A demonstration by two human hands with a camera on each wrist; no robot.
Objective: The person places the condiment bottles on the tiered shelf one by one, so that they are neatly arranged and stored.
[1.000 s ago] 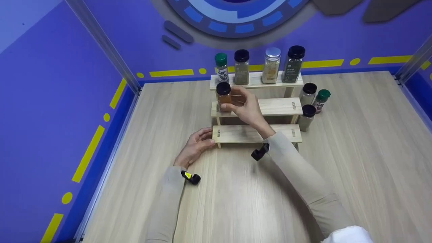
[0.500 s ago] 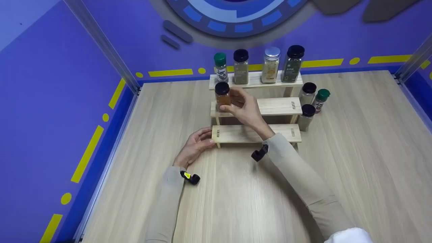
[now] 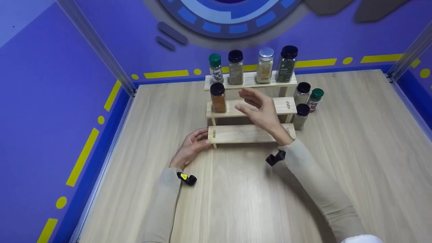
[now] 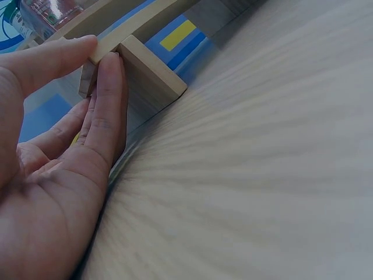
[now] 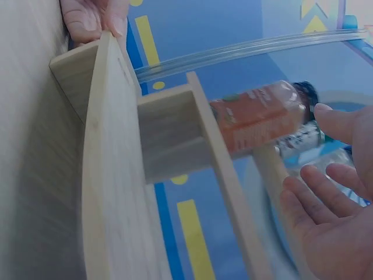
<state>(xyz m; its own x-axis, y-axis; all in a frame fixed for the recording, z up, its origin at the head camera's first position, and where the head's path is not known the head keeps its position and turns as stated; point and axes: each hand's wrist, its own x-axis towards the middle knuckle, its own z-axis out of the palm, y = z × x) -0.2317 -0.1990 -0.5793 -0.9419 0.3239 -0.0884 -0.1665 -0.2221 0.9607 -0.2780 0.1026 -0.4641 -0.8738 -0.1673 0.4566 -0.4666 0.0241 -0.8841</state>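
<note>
A three-step wooden spice rack (image 3: 243,134) stands on the table. My left hand (image 3: 190,148) holds the left end of its lowest step; in the left wrist view the thumb and fingers (image 4: 108,93) pinch the wood's corner. On the left end of the middle step, a spice jar (image 3: 218,103) with orange-brown contents and a black lid stands upright. To its right hovers my right hand (image 3: 261,109), fingers spread and holding nothing. The right wrist view shows a gap between that hand (image 5: 332,233) and the orange-brown jar (image 5: 262,114).
The top step carries a green-capped jar (image 3: 216,69), two black-lidded jars, one of them at the right end (image 3: 286,65), and a silver-lidded jar (image 3: 265,67). Right of the rack, a green-capped jar (image 3: 315,100) and two black-lidded jars, the nearer one (image 3: 300,118), stand on the table.
My right hand has let go of the orange-brown spice jar and moved right, away from it. The jar stays on the middle step. The left hand keeps its place on the rack.
</note>
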